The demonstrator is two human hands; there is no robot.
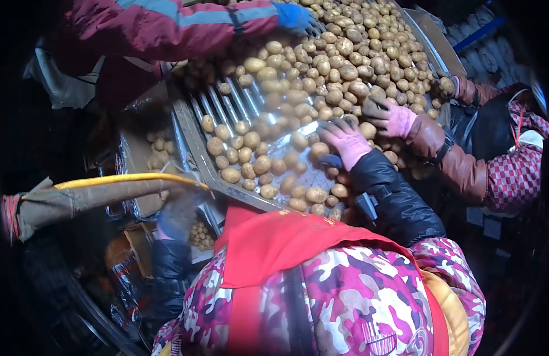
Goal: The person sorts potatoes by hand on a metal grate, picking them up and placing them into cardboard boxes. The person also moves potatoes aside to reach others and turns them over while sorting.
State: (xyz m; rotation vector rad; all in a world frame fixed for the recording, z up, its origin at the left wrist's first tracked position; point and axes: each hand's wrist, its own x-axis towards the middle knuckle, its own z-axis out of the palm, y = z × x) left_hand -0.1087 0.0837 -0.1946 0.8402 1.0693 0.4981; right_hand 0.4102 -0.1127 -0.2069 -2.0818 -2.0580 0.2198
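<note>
Many potatoes (348, 72) lie on a metal sorting table (194, 139) with a slatted grate (230, 107) at its left. My right hand (347, 139), in a pink glove with dark fingers, rests over the potatoes on the near half. Its fingers are stretched out and apart. Below the table's left corner, my left hand (178, 209) is smeared by motion, and its fingers cannot be made out. It is near a container of small potatoes (201, 235). Several potatoes in the middle of the table are blurred, as if rolling.
A co-worker's gloved hand (394, 118) is close to my right hand, and another gloved hand (445, 87) is farther right. From the upper left reaches a co-worker's blue glove (295, 16). A wrapped pole with a yellow strip (108, 185) juts in at left, near a potato box (141, 160).
</note>
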